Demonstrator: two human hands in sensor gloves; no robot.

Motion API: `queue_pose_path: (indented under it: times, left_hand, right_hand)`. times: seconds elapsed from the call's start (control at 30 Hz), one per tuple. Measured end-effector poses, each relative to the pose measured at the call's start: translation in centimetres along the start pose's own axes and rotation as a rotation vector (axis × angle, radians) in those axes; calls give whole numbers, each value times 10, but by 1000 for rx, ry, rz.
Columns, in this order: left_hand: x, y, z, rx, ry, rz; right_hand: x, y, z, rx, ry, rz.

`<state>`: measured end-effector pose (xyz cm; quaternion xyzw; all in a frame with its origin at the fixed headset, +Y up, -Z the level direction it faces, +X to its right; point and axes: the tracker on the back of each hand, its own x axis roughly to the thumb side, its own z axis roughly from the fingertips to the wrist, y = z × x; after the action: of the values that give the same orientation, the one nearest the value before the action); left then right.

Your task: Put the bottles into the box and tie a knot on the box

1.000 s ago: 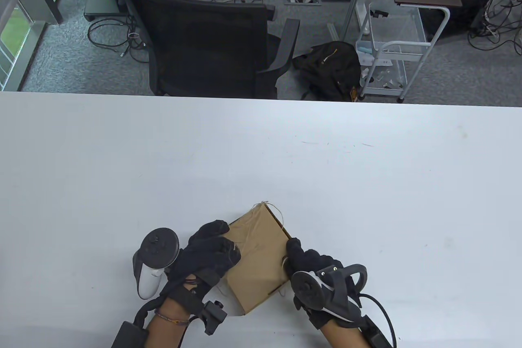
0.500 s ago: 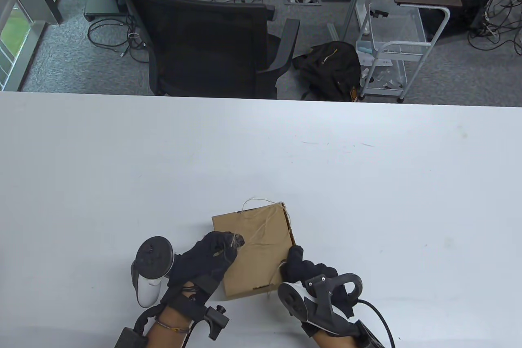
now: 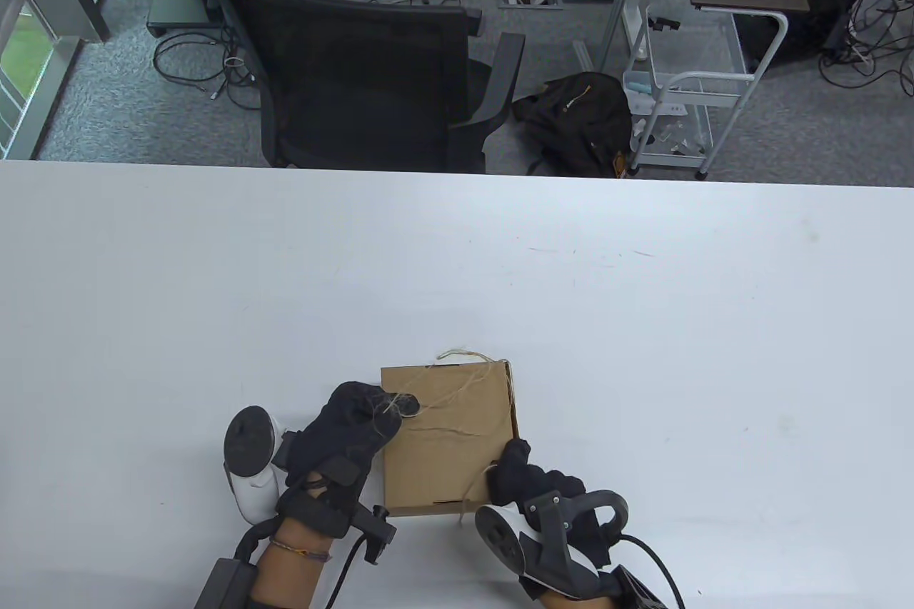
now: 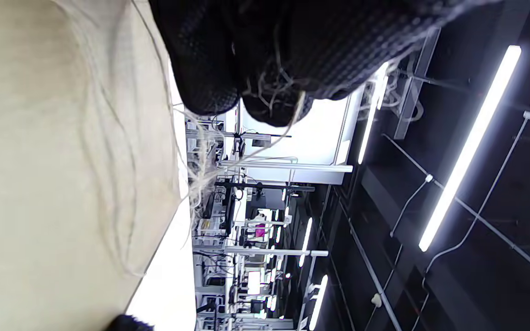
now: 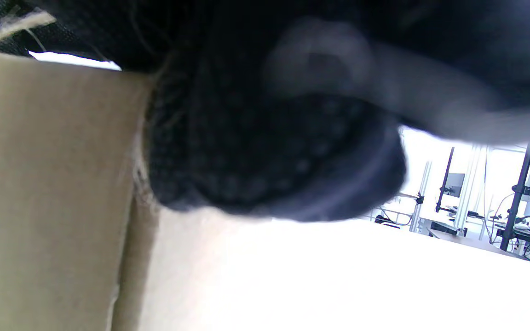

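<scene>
The left hand (image 3: 343,434), in a black knitted glove, lay at the left side of the flat, square brown cardboard box (image 3: 446,441) near the surface's (image 3: 643,323) front edge. Its grip was closed: curled fingertips pinched a frayed end of the thin, pale fibrous twine (image 3: 457,395) over the box's far-left part. The left wrist view showed the same coarse strands (image 4: 200,174) trailing from the fingertips (image 4: 269,92) across the smooth cardboard (image 4: 62,184). The twine ran loosely across the closed lid, with a small loop standing at the far edge. The right hand (image 3: 525,477), also in black knit, sat at the box's near-right corner, its curled fingers clamped on another length of twine against the box's side. The right wrist view, blurred, showed a gloved fingertip (image 5: 269,161) touching the cardboard edge (image 5: 53,184). No bottles showed; the lid hid the inside.
</scene>
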<state>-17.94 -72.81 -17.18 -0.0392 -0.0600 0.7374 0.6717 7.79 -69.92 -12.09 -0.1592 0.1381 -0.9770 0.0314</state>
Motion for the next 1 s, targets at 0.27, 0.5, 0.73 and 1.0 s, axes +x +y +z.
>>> queue_pose_path:
  times: [0.27,0.5,0.73,1.0]
  left_hand:
    - [10,-2,1,-62,-62,-95]
    - [28,-15,7,-176,-131,-367]
    - [36,-25,19,124,-69,-898]
    - [26,-51,20,173,-88,-1165]
  right_hand:
    - [0,1,1,-9,21,-2]
    - [3,0,-2,-16,44,41]
    - [5,0,-2,-14,71,75]
    - [-3,-4,3,-34,79,-35]
